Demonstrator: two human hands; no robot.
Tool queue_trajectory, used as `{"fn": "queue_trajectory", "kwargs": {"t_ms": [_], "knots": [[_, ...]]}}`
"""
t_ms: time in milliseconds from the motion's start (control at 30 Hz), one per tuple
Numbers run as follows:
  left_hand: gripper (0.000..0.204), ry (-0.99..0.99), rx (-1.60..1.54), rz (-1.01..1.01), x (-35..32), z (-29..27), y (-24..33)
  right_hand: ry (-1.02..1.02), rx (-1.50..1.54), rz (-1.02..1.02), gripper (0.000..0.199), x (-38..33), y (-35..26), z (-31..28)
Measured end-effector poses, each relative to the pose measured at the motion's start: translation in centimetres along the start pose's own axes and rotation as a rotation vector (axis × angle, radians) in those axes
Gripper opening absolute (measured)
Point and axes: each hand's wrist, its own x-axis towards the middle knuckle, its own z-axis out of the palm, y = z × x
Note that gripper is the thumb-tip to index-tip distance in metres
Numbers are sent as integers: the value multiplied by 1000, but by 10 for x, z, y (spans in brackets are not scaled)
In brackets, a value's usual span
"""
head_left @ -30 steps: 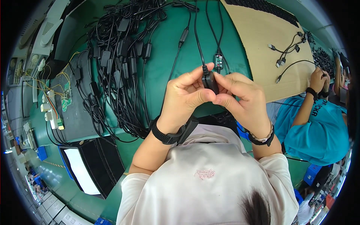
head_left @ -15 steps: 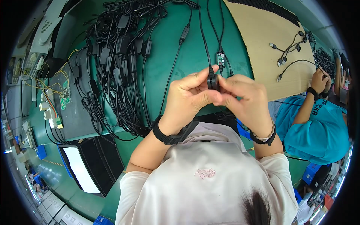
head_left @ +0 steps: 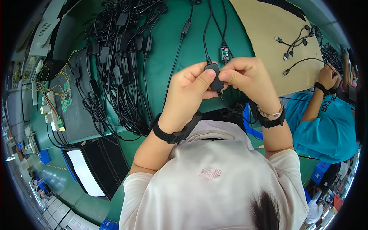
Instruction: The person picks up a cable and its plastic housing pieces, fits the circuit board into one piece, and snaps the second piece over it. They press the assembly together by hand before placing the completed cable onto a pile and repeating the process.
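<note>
Above the near part of the green table, a black cable box point(head_left: 216, 83), a small case in line with a cord, is pinched between thumb and fingers of my left hand point(head_left: 186, 87). Its broad face shows, with the cord leaving the far end. My right hand point(head_left: 248, 78) presses thumb and fingertips against the case's right edge. Just beyond my right fingers lies a bare green circuit board point(head_left: 225, 53) joined to another black cord. To the left, a separate cable with a slim inline case point(head_left: 186, 28) stretches over the green table point(head_left: 168, 57).
A large tangle of black cables with inline boxes point(head_left: 119, 57) covers the left. Farther left are wired boards point(head_left: 67, 97) on a dark mat. Cardboard point(head_left: 268, 46) with short USB cables point(head_left: 297, 44) lies right, where a co-worker in a teal shirt point(head_left: 326, 126) handles a cable.
The cable box has turned, so its broad face shows rather than its narrow side. My right hand has shifted slightly up and right, its fingers now at the case's edge.
</note>
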Motion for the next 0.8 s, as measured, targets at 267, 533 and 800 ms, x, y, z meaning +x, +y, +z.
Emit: {"fn": "queue_trajectory", "kwargs": {"t_ms": [267, 533, 800], "knots": [[26, -12, 100, -47, 4, -1, 6, -73, 310, 121, 21, 2, 5, 4], [24, -50, 91, -58, 2, 0, 2, -174, 418, 258, 20, -2, -2, -1], [21, -95, 272, 202, -3, -5, -5, 44, 75, -151, 16, -16, -7, 7]]}}
